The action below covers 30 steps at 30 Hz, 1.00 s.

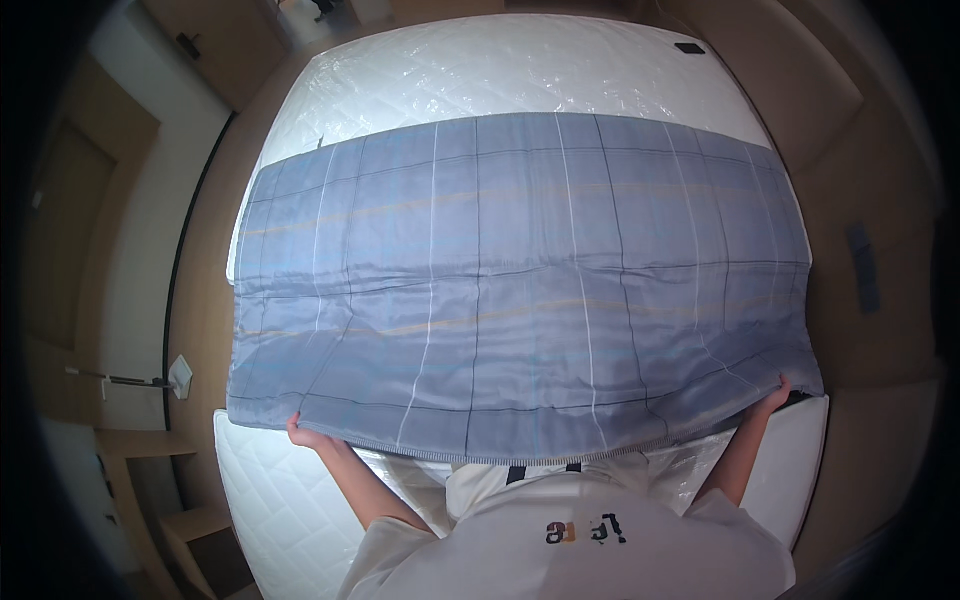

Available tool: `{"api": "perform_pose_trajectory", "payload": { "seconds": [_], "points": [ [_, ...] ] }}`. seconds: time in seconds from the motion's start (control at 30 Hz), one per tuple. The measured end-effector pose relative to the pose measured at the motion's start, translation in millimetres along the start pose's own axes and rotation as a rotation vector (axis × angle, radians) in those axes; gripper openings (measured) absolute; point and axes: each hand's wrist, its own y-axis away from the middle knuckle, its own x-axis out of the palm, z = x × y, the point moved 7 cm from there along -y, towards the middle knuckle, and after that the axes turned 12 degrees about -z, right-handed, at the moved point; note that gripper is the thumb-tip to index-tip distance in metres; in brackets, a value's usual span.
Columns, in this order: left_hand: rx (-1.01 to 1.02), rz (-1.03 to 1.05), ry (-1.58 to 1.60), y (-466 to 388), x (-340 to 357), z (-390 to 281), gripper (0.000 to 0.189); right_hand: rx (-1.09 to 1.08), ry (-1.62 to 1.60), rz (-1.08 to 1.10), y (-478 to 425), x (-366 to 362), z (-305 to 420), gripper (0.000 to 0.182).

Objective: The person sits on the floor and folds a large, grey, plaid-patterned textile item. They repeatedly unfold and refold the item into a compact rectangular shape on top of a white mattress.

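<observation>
A blue-grey plaid cloth (517, 277), with thin white, black and orange lines, lies across the middle of a white quilted mattress (510, 67) under clear plastic. Its near edge, bound in a striped trim, is lifted in front of my waist. My left hand (304, 433) grips that edge towards the left corner, thumb on top and fingers hidden beneath. Near the right corner my right hand (776, 394) holds the same edge, its fingers also hidden under the fabric. Between the hands the edge sags in a curve, and creases run across the cloth.
A small black object (689, 49) lies at the mattress's far right corner. More white quilted mattress (285, 510) shows beside me. On the left are a wooden door (217, 45), wooden shelving (150, 444) and a white-ended fixture (180, 377). A brown padded surface (862, 322) runs along the right.
</observation>
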Motion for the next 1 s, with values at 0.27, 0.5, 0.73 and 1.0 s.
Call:
{"api": "perform_pose_trajectory", "payload": {
  "seconds": [0.27,0.5,0.73,1.0],
  "points": [
    [0.136,0.162,0.063,-14,67,-21,0.048,0.003,-0.157,0.095,-4,42,11,0.048],
    [0.142,0.398,0.002,8,206,-39,0.043,-0.063,-0.119,0.259,-7,168,69,0.043],
    [0.111,0.823,-0.336,-95,407,-89,0.016,-0.120,0.013,0.532,-23,394,105,0.031],
    [1.100,0.795,-0.976,136,486,192,0.064,-0.876,0.893,0.571,-2,514,2,0.064]
  ]
}}
